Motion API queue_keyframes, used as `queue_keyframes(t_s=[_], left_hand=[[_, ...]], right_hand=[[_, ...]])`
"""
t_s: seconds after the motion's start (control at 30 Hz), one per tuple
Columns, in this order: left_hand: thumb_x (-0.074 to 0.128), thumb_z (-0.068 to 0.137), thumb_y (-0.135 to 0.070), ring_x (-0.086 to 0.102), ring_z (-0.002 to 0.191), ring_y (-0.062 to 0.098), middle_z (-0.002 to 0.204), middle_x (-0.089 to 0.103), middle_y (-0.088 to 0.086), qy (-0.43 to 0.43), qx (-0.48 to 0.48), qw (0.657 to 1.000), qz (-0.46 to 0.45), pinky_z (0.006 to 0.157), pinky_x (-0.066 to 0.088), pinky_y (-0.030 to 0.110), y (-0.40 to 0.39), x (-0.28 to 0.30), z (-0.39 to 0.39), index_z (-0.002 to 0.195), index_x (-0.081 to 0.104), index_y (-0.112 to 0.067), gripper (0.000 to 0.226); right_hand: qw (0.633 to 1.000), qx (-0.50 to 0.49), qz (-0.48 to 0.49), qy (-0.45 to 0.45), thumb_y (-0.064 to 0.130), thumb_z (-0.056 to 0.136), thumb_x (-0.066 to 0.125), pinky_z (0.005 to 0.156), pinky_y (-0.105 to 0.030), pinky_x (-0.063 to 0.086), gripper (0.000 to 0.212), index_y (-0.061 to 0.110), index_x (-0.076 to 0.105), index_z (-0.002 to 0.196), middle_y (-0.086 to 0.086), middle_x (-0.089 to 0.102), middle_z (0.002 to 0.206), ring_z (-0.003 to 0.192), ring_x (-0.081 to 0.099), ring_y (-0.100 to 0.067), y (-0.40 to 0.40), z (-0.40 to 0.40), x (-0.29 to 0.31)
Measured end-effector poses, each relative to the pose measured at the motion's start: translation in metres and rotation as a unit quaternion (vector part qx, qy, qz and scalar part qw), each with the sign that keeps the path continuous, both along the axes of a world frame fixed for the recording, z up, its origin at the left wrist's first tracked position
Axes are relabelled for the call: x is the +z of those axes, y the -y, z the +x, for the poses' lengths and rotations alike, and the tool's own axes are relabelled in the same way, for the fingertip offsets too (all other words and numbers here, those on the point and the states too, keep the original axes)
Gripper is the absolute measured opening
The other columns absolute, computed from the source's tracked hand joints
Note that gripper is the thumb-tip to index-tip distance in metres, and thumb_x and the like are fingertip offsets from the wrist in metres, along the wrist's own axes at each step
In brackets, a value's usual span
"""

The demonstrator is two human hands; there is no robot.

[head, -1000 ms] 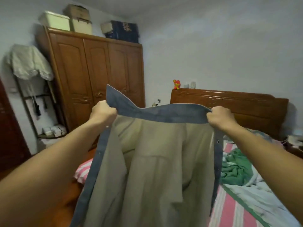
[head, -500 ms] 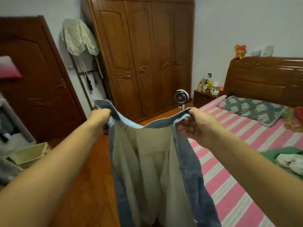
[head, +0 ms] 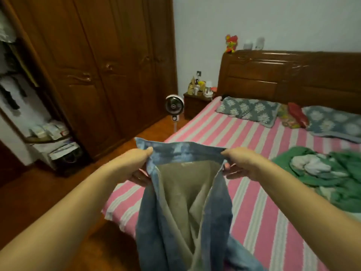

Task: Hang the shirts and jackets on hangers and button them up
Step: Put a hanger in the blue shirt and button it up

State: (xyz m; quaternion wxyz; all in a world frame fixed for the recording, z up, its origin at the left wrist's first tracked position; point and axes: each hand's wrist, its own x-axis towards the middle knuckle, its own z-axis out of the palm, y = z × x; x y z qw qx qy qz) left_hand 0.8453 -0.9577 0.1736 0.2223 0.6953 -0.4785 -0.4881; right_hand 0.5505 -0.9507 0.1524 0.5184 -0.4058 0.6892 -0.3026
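We hold a blue denim jacket (head: 181, 218) with a beige lining up in front of us by its collar, above the near left corner of the bed (head: 254, 212), and its body hangs down open toward us. Our left hand (head: 134, 165) grips the left end of the collar, thumb on top and fingers curled under the cloth. Our right hand (head: 242, 163) grips the right end the same way, so the collar stretches between the two. The bed carries a pink and white striped sheet, with two grey flowered pillows (head: 248, 110) at the far end against a dark wooden headboard (head: 289, 75). A heap of green clothing (head: 332, 173) lies on the sheet to the right. Beyond the bed's left side a small white fan (head: 174, 105) stands on the wooden floor, beside a cluttered nightstand (head: 195, 103). A tall wooden wardrobe (head: 101, 65) fills the far left.
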Motion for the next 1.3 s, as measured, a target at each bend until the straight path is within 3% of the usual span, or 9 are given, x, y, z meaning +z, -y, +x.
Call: queue_keyframes(t_s=[0.1, 0.2, 0.37, 0.5, 0.63, 0.73, 0.93, 1.17, 1.3], left_hand=[[0.038, 0.107, -0.049, 0.070, 0.098, 0.038, 0.086, 0.077, 0.014, -0.072, -0.065, 0.995, 0.023, 0.097, 0.054, 0.056, 0.024, -0.027, -0.002, 0.101, 0.068, -0.007, 0.052], [0.035, 0.105, -0.057, 0.063, 0.108, 0.033, 0.090, 0.078, 0.008, -0.089, -0.143, 0.986, 0.013, 0.105, 0.047, 0.052, 0.050, -0.024, -0.020, 0.082, 0.074, -0.015, 0.062], [0.041, 0.065, -0.091, 0.064, 0.115, 0.033, 0.118, 0.071, 0.012, -0.101, -0.205, 0.961, -0.158, 0.104, 0.046, 0.046, 0.107, 0.008, -0.096, 0.115, 0.072, -0.023, 0.090], [0.059, 0.093, -0.058, 0.047, 0.133, 0.028, 0.140, 0.048, 0.010, -0.117, -0.277, 0.921, -0.248, 0.114, 0.039, 0.046, 0.161, 0.005, -0.183, 0.117, 0.069, -0.022, 0.044], [0.059, 0.102, -0.021, 0.050, 0.119, 0.007, 0.129, 0.057, -0.002, -0.058, -0.394, 0.913, -0.090, 0.083, 0.040, 0.005, 0.200, -0.111, -0.177, 0.134, 0.063, -0.014, 0.033], [0.051, 0.105, -0.016, 0.055, 0.114, 0.006, 0.129, 0.059, -0.002, 0.069, -0.370, 0.926, -0.022, 0.088, 0.039, 0.014, 0.182, -0.216, -0.111, 0.141, 0.058, -0.016, 0.036], [0.059, 0.099, -0.019, 0.061, 0.118, 0.029, 0.129, 0.065, 0.016, 0.307, -0.293, 0.883, 0.200, 0.093, 0.044, 0.029, 0.162, -0.358, 0.046, 0.119, 0.069, -0.005, 0.025], [0.057, 0.099, -0.050, 0.061, 0.104, 0.035, 0.124, 0.063, 0.019, 0.265, -0.281, 0.892, 0.234, 0.081, 0.043, 0.034, 0.223, -0.467, 0.038, 0.125, 0.060, 0.003, 0.060], [0.069, 0.091, -0.024, 0.067, 0.100, 0.036, 0.113, 0.070, 0.021, 0.237, -0.349, 0.877, 0.230, 0.079, 0.050, 0.033, 0.229, -0.519, 0.018, 0.109, 0.067, 0.001, 0.030]], right_hand=[[0.995, 0.037, 0.078, 0.043, 0.028, 0.104, 0.049, 0.090, -0.048, 0.059, 0.031, 0.001, 0.062, 0.098, -0.011, 0.057, 0.059, 0.069, 0.070, -0.029, -0.016, 0.003, -0.016], [0.999, -0.015, -0.025, 0.042, 0.026, 0.106, 0.045, 0.074, -0.030, 0.057, 0.042, -0.003, 0.062, 0.081, -0.012, 0.059, 0.057, 0.071, 0.069, -0.027, -0.021, 0.009, 0.004], [0.961, -0.147, -0.234, 0.029, 0.028, 0.103, 0.049, 0.071, -0.033, 0.055, 0.042, 0.007, 0.066, 0.072, -0.008, 0.065, 0.059, 0.061, 0.064, -0.020, 0.036, 0.016, 0.065], [0.916, -0.256, -0.277, -0.138, 0.041, 0.096, 0.049, 0.089, -0.043, 0.053, 0.043, 0.007, 0.074, 0.087, -0.016, 0.075, 0.096, 0.095, 0.069, -0.034, 0.137, -0.024, 0.061], [0.969, -0.098, -0.135, -0.181, 0.012, 0.104, 0.043, 0.097, -0.031, 0.040, 0.025, 0.011, 0.064, 0.118, -0.010, 0.058, 0.127, 0.120, 0.053, -0.023, 0.193, -0.097, -0.061], [0.988, -0.054, 0.000, -0.143, 0.006, 0.103, 0.047, 0.109, -0.032, 0.037, 0.047, 0.011, 0.044, 0.150, -0.006, 0.049, 0.148, 0.130, 0.049, -0.021, 0.159, -0.106, -0.197], [0.961, -0.018, 0.264, -0.084, 0.013, 0.101, 0.054, 0.108, -0.031, 0.039, 0.045, 0.007, 0.047, 0.146, -0.002, 0.049, 0.143, 0.134, 0.049, -0.027, 0.056, -0.047, -0.357], [0.940, -0.099, 0.311, -0.100, 0.008, 0.097, 0.055, 0.099, -0.040, 0.048, 0.019, 0.002, 0.066, 0.111, -0.016, 0.063, 0.105, 0.103, 0.062, -0.031, 0.053, 0.017, -0.424], [0.930, -0.117, 0.333, -0.104, 0.013, 0.098, 0.058, 0.093, -0.029, 0.042, 0.042, 0.002, 0.054, 0.138, -0.015, 0.058, 0.137, 0.110, 0.055, -0.021, 0.060, 0.066, -0.450]])
